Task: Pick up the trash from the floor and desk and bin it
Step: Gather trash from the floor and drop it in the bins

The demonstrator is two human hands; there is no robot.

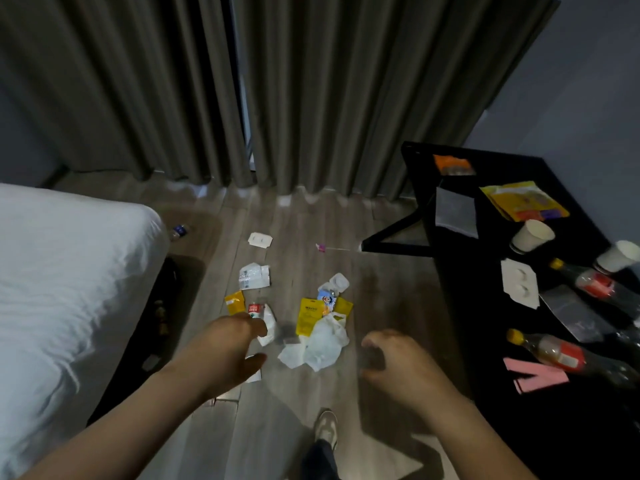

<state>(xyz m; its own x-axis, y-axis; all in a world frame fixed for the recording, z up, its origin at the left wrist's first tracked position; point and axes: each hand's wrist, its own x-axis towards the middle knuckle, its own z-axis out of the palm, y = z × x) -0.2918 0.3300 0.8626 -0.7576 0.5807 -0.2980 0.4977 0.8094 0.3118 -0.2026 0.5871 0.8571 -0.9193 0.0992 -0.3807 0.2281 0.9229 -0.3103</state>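
Trash is heaped on the wooden floor: a white plastic bag (pixel 325 344), a yellow packet (pixel 307 317), a small yellow packet (pixel 234 302), a small red-labelled bottle (pixel 256 309), a crushed white carton (pixel 254 277), a white blister pack (pixel 260 240) and a pink stick (pixel 322 247). My left hand (pixel 232 348) hovers over the left side of the heap, fingers and thumb spread in a C, holding nothing. My right hand (pixel 394 362) hangs to the right of the bag, fingers loosely curled and empty. On the black desk (pixel 485 306) lie yellow packets (pixel 526 200), paper cups (pixel 531 235) and bottles (pixel 554 351).
A white bed (pixel 69 271) fills the left side, with a small bottle (pixel 179 232) on the floor by its corner. Grey curtains (pixel 311 98) hang behind. The desk's slanted leg (pixel 391 233) reaches onto the floor. My shoe (pixel 325 427) stands below the heap. No bin shows.
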